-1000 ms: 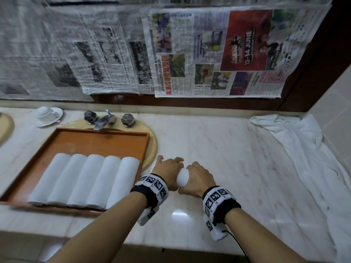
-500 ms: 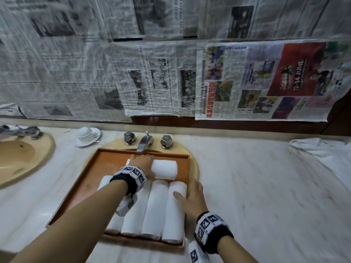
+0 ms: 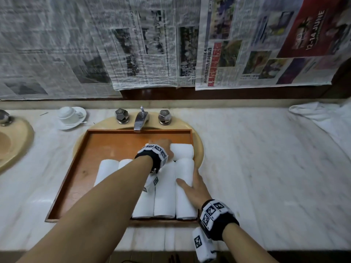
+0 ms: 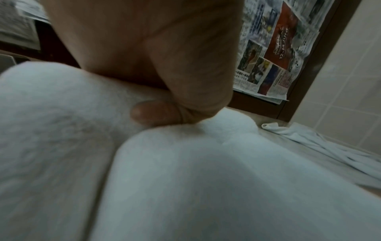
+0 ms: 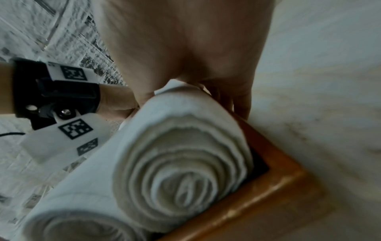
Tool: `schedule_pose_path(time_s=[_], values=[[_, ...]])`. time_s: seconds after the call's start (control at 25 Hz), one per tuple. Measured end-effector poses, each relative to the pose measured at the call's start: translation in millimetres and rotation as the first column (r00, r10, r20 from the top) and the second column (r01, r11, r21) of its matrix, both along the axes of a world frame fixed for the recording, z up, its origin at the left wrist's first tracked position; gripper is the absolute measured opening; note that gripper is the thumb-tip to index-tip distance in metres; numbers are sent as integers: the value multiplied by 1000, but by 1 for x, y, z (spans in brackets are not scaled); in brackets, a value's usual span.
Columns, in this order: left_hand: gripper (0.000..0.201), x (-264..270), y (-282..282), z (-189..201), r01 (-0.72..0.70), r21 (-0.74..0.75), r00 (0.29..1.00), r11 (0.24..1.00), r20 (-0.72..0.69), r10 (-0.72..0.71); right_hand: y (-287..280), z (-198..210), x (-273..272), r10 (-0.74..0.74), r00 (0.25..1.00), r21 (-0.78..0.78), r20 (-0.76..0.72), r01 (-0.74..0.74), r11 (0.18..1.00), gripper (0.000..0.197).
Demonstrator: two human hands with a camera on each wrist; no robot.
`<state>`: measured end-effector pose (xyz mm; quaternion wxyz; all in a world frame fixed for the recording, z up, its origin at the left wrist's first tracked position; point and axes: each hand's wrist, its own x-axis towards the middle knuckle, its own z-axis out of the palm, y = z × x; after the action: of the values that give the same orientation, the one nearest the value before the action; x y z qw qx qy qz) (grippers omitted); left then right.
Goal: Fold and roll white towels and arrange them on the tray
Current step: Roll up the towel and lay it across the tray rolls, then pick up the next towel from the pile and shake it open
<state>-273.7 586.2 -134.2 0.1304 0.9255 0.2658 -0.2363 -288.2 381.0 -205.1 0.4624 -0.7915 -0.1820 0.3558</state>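
Note:
An orange wooden tray lies over a basin and holds a row of rolled white towels. One more rolled towel lies crosswise behind the row, against the tray's right wall. My left hand holds its left end; in the left wrist view the bent thumb presses into the white cloth. My right hand rests on the rightmost roll, thumb on top, with straight fingers between that roll and the tray wall. My left forearm hides part of the row.
A faucet with two knobs stands just behind the tray. A white cup on a saucer sits at the back left, near a second basin. Loose white cloth lies on the marble counter at the far right. Newspapers cover the wall.
Both hands held the roll on the counter right of the tray. My left hand carried it into the tray and slid it right; my right hand moved onto the rightmost roll.

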Motion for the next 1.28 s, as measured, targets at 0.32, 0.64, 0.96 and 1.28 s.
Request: schedule_pose_path(time_s=[0.32, 0.64, 0.96, 1.28], values=[[47, 0, -18, -7, -34, 48, 999, 998, 8, 33, 5, 2, -1, 0, 1000, 20, 5, 0, 1000, 95], [57, -2, -21, -1, 28, -11, 999, 1000, 36, -28, 4, -1, 0, 13, 1000, 13, 4, -13, 1000, 98], [36, -11, -34, 10, -92, -18, 984, 996, 154, 93, 4, 15, 5, 93, 995, -82, 23, -90, 992, 100], [37, 17, -135, 41, -271, -276, 705, 922, 595, 385, -57, 80, 96, 135, 976, -214, 169, -98, 972, 57]])
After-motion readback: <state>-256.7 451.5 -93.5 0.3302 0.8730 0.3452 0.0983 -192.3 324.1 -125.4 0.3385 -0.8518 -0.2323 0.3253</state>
